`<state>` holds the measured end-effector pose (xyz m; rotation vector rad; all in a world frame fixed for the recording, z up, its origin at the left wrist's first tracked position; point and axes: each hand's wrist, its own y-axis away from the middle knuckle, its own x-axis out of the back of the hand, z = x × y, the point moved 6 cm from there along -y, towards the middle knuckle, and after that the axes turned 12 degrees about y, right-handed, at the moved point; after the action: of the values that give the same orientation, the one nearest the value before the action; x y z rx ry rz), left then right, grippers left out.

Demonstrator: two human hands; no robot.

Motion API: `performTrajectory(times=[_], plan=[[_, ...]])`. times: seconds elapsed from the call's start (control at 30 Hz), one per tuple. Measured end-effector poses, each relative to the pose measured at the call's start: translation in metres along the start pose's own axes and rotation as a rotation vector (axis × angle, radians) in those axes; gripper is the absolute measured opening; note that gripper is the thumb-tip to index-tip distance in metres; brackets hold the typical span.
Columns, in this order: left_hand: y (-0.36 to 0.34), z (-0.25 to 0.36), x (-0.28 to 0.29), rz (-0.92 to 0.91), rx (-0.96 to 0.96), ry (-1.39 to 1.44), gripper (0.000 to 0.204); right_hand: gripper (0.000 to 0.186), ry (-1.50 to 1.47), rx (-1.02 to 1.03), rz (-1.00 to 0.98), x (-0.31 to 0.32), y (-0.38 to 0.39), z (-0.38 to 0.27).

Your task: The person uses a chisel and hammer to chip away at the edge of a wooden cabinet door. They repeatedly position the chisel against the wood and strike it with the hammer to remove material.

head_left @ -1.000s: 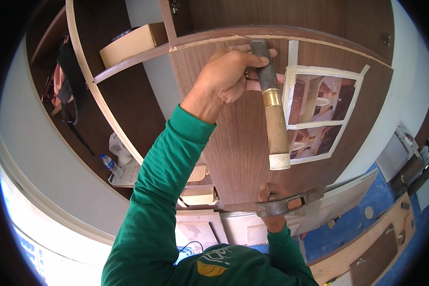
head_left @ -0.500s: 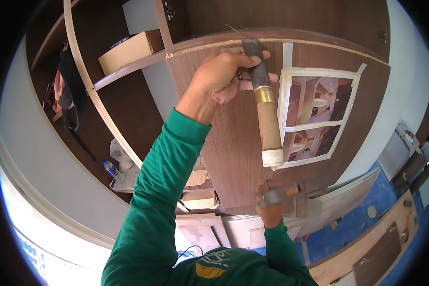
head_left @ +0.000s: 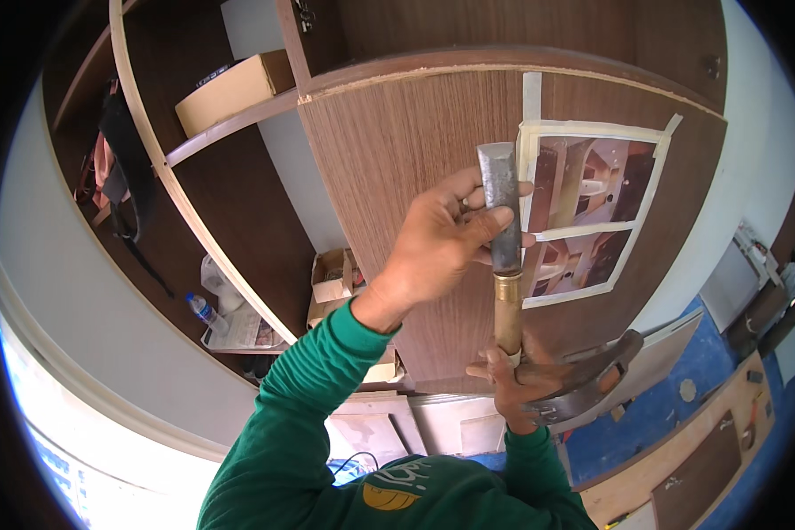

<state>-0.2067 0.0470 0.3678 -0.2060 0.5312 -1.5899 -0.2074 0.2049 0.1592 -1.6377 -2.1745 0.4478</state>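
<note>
My left hand (head_left: 437, 243) grips the grey steel blade of a chisel (head_left: 502, 159), in front of a brown wood-grain panel (head_left: 380, 150) with two printed pictures (head_left: 592, 177) taped on it. The chisel stands blade-up, its brass ferrule and wooden handle below. My right hand (head_left: 512, 389), lower down, holds a hammer (head_left: 587, 393), with fingers also at the chisel handle's end. Above both hands runs the panel's top edge (head_left: 415, 71), with a rough light strip along it.
Open shelving (head_left: 168, 181) at left holds a cardboard box (head_left: 230, 88), dark straps (head_left: 115, 159), a plastic bottle (head_left: 203, 314) and several small boxes. A white wall (head_left: 707, 221) is at right. Boards (head_left: 371, 420) and a plank worktop (head_left: 698, 459) lie below, above blue floor covering.
My left hand and the chisel have moved down and away from the panel's top edge. My right hand has come up to the handle's end with the hammer.
</note>
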Motion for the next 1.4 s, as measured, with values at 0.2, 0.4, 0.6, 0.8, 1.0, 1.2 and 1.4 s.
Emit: performTrajectory(times=[0.2,0.4,0.6,0.8,1.0,1.2,1.4], plan=[[-0.031,0.106,0.002,0.344,-1.147,-1.587,0.028,0.030,-0.334,-0.021,0.124,0.016,0.004,-0.001],[-0.073,0.136,0.028,0.098,-1.014,-1.627,0.017,0.036,-0.252,-0.018,0.097,0.018,0.007,-0.002],[-0.060,0.222,0.013,0.525,-0.809,-1.306,0.021,0.041,-0.341,-0.012,0.111,0.015,0.005,-0.003],[0.018,0.130,0.025,0.585,-0.373,-1.334,0.038,0.040,-0.457,-0.017,0.192,0.022,0.003,0.002],[0.022,-0.008,0.013,0.113,-0.110,-0.201,0.056,0.046,-0.566,0.023,0.195,0.011,0.003,-0.005],[-0.026,-0.004,-0.015,-0.021,-0.050,0.000,0.050,0.060,-0.502,0.119,0.161,0.015,-0.005,-0.014],[-0.079,0.024,-0.011,-0.123,-0.071,0.041,0.052,0.054,-0.261,0.093,0.139,0.034,0.026,0.048]])
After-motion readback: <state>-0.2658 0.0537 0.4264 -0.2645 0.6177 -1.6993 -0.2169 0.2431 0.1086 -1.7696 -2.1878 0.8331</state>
